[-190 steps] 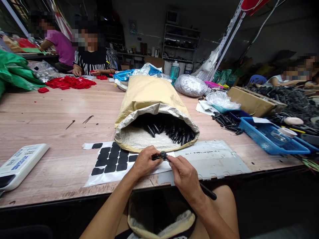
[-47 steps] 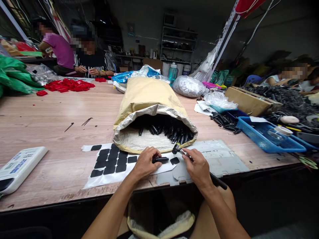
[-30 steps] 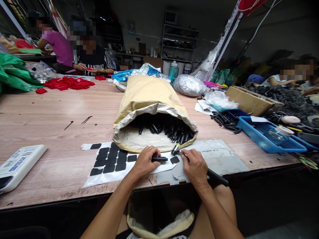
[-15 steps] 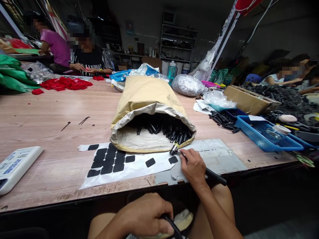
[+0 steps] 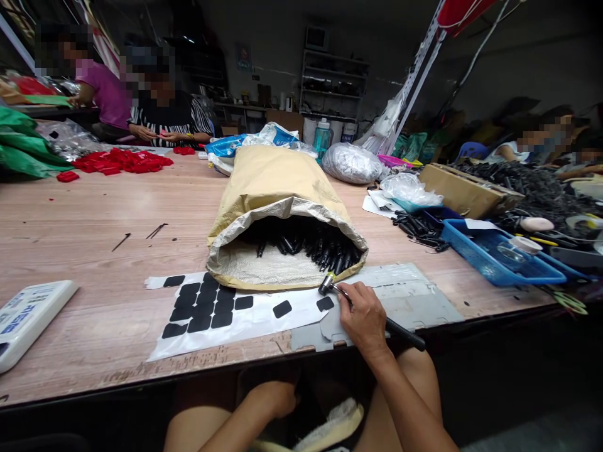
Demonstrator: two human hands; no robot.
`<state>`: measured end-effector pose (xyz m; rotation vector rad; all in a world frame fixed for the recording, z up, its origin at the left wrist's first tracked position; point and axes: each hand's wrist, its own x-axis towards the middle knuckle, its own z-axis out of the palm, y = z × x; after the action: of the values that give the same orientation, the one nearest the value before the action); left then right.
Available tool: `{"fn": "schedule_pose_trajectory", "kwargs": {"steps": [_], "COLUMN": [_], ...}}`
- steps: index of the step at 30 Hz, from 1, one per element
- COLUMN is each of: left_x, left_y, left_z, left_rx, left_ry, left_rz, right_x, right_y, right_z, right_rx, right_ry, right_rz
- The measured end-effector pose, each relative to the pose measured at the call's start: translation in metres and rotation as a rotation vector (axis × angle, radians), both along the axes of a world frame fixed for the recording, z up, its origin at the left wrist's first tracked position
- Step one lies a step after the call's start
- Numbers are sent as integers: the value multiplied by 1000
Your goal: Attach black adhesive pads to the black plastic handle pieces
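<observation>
My right hand is closed around a small hammer with a black handle; its metal head points left, at the mouth of a tan sack. Black parts lie inside the sack. A white sheet with several black rounded squares is spread in front of the sack, partly over a grey board. My left hand is below the table edge, above an open sack between the legs; its fingers are hidden in shadow.
A white device sits at the left edge. Red pieces lie at the back left. Blue trays and a cardboard box stand at the right. Two people work at the back left, others at the far right.
My left hand has moved down and away under the table edge, and the black piece it held no longer shows. My right hand keeps its hold on the hammer.
</observation>
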<state>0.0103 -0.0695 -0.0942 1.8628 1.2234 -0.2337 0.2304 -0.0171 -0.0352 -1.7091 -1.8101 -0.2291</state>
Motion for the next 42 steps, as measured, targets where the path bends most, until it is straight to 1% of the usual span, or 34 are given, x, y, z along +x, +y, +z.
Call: {"fn": "schedule_pose_trajectory", "kwargs": {"steps": [2, 3, 4, 5, 6, 7, 8, 9, 10, 11, 12, 13, 14, 16, 19, 23, 27, 30, 32, 35, 37, 40, 42], "left_x": [-2, -4, -6, -10, -13, -16, -19, -21, -22, -22, -22, -21, -19, -16, -13, -12, -12, -13, -14, -19, -22, -23, -20], "left_y": [4, 9, 16, 27, 41, 57, 76, 96, 117, 138, 157, 175, 189, 209, 220, 215, 207, 202, 194, 173, 153, 121, 105], "left_z": [39, 62, 84, 104, 122, 136, 145, 149, 150, 147, 141, 135, 128, 116, 106, 100, 97, 100, 105, 112, 113, 106, 97], "left_rx": [-58, -64, -70, -67, -27, 55, 201, 364, 531, 684, 802, 884, 937, 972, 999, 1064, 1036, 1030, 1031, 984, 895, 747, 700], "left_ry": [18, -18, -97, -211, -315, -378, -394, -378, -354, -303, -236, -156, -74, 66, 152, 121, 28, -63, -130, -204, -272, -378, -404], "left_rz": [-183, -287, -348, -359, -349, -313, -237, -140, -25, 81, 138, 165, 165, 128, 107, 106, 75, 90, 137, 212, 203, 166, 168], "right_x": [-1, -1, -2, -2, -2, -2, -1, -1, -1, 0, 0, 1, 1, 1, 1, 0, -1, -1, -1, 0, 0, 0, -1], "right_y": [0, -1, -1, -1, 0, 0, 0, 0, 0, 0, 1, 1, 1, 2, 2, 2, 1, 1, 1, 1, 2, 1, 1], "right_z": [0, 1, 1, 1, 1, 1, 1, 1, 1, 0, 0, 0, 0, 0, -1, 0, 1, 2, 1, 0, -1, -1, 0], "right_rx": [0, 1, 3, 4, 5, 6, 7, 8, 9, 9, 8, 6, 3, -4, -8, -13, -20, -13, -6, 6, 13, 9, 3], "right_ry": [0, 1, 1, 1, 2, 4, 5, 7, 8, 8, 9, 9, 9, 10, 14, 16, 14, 20, 22, 16, 15, 18, 15], "right_rz": [-7, -8, -8, -8, -7, -6, -4, -2, 1, 5, 9, 13, 16, 16, 10, 2, -10, -3, -2, -5, -1, -1, -6]}}
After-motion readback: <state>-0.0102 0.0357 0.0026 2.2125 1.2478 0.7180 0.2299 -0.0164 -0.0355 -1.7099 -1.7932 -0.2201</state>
